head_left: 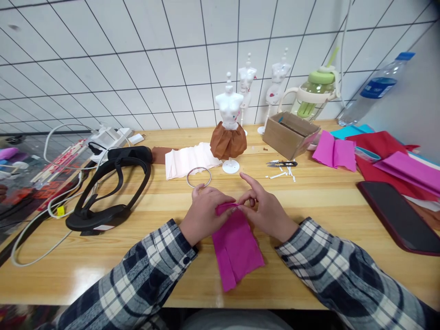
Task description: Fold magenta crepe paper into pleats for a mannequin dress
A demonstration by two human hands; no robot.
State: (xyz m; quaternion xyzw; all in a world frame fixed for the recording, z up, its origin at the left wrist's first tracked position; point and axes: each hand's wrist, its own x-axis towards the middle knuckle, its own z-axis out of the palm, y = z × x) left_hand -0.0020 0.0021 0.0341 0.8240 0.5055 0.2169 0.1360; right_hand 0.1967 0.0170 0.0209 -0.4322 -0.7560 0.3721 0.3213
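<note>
A strip of magenta fabric (239, 250) hangs from my fingers and lies toward the table's front edge. My left hand (208, 211) pinches its top edge between thumb and fingers. Close beside it, my right hand (264, 208) pinches the same edge at its corner, with the index finger raised. Whether something small is also held between the fingertips cannot be made out. Just beyond my left hand lies a thin metal ring (199, 184). Farther back stands a small white mannequin (229, 104) in a gathered brown skirt (228, 141).
Thread snips (282, 163) and white scraps (277, 175) lie beyond my right hand, near a cardboard box (287, 137). Folded pink cloth (334, 151), red cloth (381, 149) and a phone (398, 215) are at right. A black headset (110, 192) with cables sits left, near pale pink fabric (190, 160).
</note>
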